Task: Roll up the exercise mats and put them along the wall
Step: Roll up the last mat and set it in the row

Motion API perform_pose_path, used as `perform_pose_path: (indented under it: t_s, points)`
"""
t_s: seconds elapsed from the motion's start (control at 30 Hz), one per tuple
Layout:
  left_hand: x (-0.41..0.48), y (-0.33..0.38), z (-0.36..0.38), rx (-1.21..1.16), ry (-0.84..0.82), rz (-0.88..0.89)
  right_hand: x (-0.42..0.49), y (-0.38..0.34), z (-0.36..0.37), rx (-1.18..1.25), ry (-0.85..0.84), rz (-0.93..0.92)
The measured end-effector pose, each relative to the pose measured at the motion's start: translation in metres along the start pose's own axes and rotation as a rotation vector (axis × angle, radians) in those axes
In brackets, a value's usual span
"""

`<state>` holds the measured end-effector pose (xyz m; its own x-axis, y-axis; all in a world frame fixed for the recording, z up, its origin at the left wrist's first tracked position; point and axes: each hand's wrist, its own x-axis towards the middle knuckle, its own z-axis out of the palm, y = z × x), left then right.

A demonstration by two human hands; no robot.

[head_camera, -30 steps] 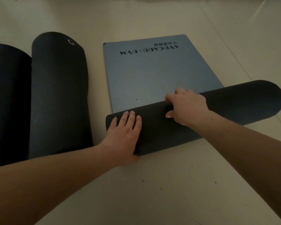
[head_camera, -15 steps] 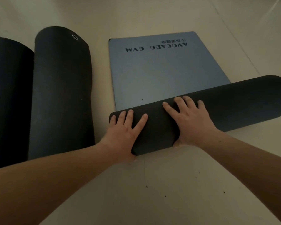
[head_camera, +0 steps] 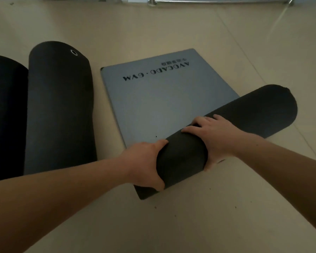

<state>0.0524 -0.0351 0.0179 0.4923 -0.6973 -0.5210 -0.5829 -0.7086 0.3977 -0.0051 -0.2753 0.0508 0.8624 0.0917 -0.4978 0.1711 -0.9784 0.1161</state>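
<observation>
A pale tiled floor (head_camera: 171,225) is filling the view, with a metal rail (head_camera: 217,0) running along its far edge. At the left a rolled black mat (head_camera: 58,110) is lying against a second black roll (head_camera: 5,115), which the frame is cutting off. To their right a grey mat (head_camera: 153,103) is lying partly flat, its near part wound into a dark roll (head_camera: 244,114) slanting across it. Both forearms are reaching forward. The left hand (head_camera: 144,161) is gripping the roll's near end, fingers curled round it. The right hand (head_camera: 221,141) is clasping the roll just beside it, fingers over the top and thumb on the near side.
</observation>
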Motion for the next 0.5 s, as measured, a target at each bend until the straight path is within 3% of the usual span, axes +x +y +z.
perform_pose_path:
  t_s: [0.1, 0.27, 0.37, 0.5]
  points:
    - [-0.005, 0.026, 0.014, -0.210, -0.115, -0.005, -0.030, 0.008, -0.007, 0.028, -0.130, 0.002]
    - [0.002, 0.005, 0.008, -0.523, -0.235, -0.088, -0.066, 0.006, -0.002, 0.117, 0.064, 0.163]
    - [0.000, -0.015, 0.004, -0.513, -0.192, -0.111, -0.056, -0.003, 0.001, 0.225, 0.049, 0.194]
    - [-0.009, -0.019, -0.003, -0.290, -0.028, -0.053, -0.033, -0.005, -0.006, 0.195, 0.001, 0.199]
